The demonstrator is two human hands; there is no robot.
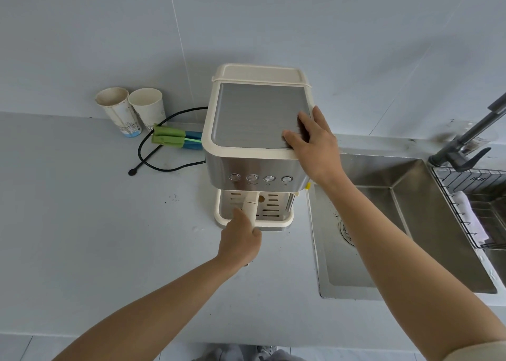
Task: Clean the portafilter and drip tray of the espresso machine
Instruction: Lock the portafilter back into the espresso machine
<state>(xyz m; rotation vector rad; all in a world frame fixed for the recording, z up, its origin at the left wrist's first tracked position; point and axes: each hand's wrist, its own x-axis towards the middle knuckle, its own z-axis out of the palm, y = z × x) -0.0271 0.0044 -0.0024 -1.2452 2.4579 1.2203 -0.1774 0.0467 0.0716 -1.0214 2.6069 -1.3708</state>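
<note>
- Gripping the portafilter [251,206] by its cream handle is my left hand [241,241], fingers curled round it; the handle juts from under the front of the espresso machine [246,166], above the drip tray [275,214].
- Drip tray sits in the espresso machine's base.
- My right hand [312,144] lies flat on the espresso machine's top, front right corner, fingers extended, holding nothing.
- To the left: green and blue brush [169,139], black cord [140,147], two paper cups [117,111].
- To the right: steel sink [369,174] with wire rack [465,196] and tap [473,133].

One camera sits on the person's head, looking down and forward, close above the machine [257,114]; the sink [383,170] is at 3 o'clock.
</note>
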